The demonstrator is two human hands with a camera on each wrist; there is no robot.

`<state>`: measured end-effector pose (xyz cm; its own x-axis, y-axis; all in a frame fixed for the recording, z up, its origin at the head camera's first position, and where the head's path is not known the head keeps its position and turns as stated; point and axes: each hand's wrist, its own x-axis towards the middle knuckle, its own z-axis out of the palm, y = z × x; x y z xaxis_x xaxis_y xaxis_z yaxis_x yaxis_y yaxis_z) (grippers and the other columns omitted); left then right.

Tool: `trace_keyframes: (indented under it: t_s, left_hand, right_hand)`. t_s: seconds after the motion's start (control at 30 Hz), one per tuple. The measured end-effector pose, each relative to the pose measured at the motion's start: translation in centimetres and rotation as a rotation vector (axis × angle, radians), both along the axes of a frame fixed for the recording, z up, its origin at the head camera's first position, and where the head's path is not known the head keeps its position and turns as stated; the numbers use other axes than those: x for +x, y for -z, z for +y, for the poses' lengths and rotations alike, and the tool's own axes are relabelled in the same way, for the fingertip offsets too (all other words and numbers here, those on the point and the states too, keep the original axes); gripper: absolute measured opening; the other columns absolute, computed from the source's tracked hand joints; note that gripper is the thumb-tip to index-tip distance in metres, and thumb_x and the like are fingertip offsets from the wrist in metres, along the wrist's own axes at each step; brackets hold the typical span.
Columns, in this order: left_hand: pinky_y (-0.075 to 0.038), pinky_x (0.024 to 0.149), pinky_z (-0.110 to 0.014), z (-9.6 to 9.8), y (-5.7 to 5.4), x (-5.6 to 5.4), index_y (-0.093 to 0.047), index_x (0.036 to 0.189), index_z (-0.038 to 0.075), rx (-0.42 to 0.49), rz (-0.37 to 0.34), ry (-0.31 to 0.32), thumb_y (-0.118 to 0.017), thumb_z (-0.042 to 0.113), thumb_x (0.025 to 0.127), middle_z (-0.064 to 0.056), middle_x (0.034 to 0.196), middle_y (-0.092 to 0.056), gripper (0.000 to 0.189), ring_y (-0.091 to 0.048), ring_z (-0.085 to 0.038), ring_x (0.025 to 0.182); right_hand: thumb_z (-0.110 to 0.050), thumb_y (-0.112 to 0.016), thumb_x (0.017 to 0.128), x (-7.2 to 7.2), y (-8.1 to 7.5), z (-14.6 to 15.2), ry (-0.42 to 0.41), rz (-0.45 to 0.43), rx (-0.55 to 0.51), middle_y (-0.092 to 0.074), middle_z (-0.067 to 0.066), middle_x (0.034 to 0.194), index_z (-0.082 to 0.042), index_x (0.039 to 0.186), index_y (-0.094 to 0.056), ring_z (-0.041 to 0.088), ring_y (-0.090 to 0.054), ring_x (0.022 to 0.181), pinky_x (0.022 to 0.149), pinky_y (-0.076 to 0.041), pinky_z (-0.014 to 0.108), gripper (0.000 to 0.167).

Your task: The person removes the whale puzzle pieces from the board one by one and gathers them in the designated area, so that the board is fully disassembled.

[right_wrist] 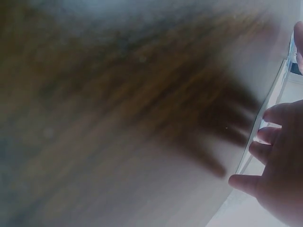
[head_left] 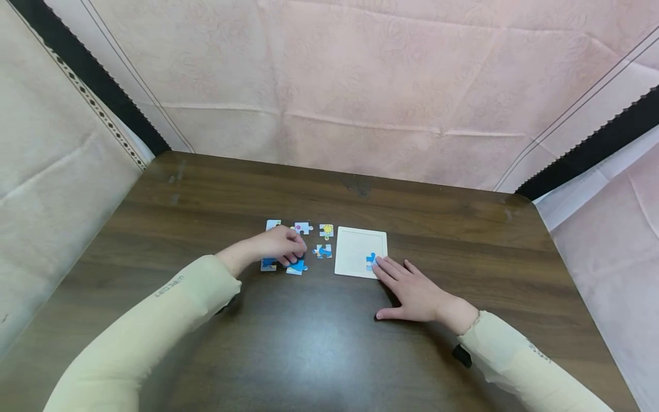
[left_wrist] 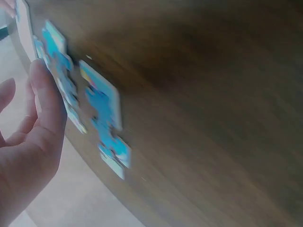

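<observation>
My left hand (head_left: pixel 283 243) hovers over a group of jigsaw pieces, hiding some of them. In the left wrist view its thumb stands apart from the bent fingers (left_wrist: pixel 45 90), and no piece shows between them. Close by lie a blue piece (head_left: pixel 297 267) and a piece with a blue shape (head_left: pixel 323 251). My right hand (head_left: pixel 414 292) is spread, its fingertips at the lower right corner of a white puzzle tray (head_left: pixel 352 246). One blue-and-white piece (head_left: pixel 370 261) sits in that corner, beside the fingertips. The right wrist view shows fingers (right_wrist: pixel 262 151) along the tray's edge.
More pieces lie left of the tray: a yellow-patterned one (head_left: pixel 326 230), a pale one (head_left: pixel 302 228), and one at the back left (head_left: pixel 273 224). The brown wooden table (head_left: pixel 309 343) meets a pale cloth (head_left: pixel 360 74) at its far edge.
</observation>
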<state>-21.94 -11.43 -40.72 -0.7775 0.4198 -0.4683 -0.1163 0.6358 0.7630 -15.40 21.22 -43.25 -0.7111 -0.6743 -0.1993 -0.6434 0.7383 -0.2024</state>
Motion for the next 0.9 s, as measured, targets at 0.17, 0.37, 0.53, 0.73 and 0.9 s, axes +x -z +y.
trace_keyframes:
  t_s: [0.17,0.37,0.53,0.73,0.9]
  left_hand:
    - [-0.056,0.070,-0.025,2.3,0.0,-0.4,-0.061,0.109,-0.001,0.037,-0.012,0.024,-0.053,0.019,0.094,-0.011,0.096,-0.063,0.026,-0.060,-0.014,0.078]
    - [-0.056,0.067,-0.023,5.3,0.4,-0.8,-0.060,0.112,-0.003,0.104,-0.051,0.002,-0.054,0.016,0.094,-0.009,0.092,-0.062,0.027,-0.059,-0.012,0.075]
    - [-0.056,0.069,-0.024,7.3,0.6,-0.9,-0.060,0.116,-0.002,0.115,-0.066,-0.024,-0.054,0.016,0.094,-0.009,0.093,-0.061,0.029,-0.059,-0.013,0.079]
    - [-0.057,0.074,-0.025,9.0,0.9,-0.9,-0.058,0.119,-0.004,0.152,-0.102,-0.041,-0.054,0.013,0.093,-0.011,0.097,-0.063,0.031,-0.061,-0.013,0.081]
    - [-0.057,0.075,-0.025,10.3,1.0,-0.8,-0.057,0.122,-0.004,0.166,-0.113,-0.048,-0.055,0.015,0.093,-0.012,0.097,-0.065,0.034,-0.063,-0.013,0.081]
  right_hand:
    - [-0.064,-0.057,0.081,-0.1,0.1,0.1,0.001,-0.001,-0.007,-0.019,0.010,0.156,-0.010,0.149,-0.024,0.027,-0.019,0.144,0.113,-0.019,0.059,0.093]
    - [-0.064,-0.056,0.081,-0.1,0.0,0.2,0.013,-0.020,-0.019,-0.018,0.011,0.156,-0.009,0.148,-0.024,0.026,-0.018,0.144,0.113,-0.020,0.058,0.093]
    - [-0.065,-0.054,0.081,0.0,0.0,0.7,0.019,-0.006,-0.017,-0.019,0.012,0.156,-0.007,0.147,-0.026,0.027,-0.019,0.144,0.113,-0.020,0.058,0.092]
    - [-0.067,-0.053,0.081,0.2,0.1,1.1,0.026,0.003,-0.020,-0.021,0.013,0.155,-0.006,0.147,-0.028,0.030,-0.021,0.143,0.112,-0.021,0.058,0.093]
    - [-0.067,-0.053,0.081,0.3,0.2,1.2,0.031,-0.002,-0.025,-0.022,0.013,0.155,-0.006,0.147,-0.028,0.029,-0.022,0.143,0.112,-0.021,0.059,0.093]
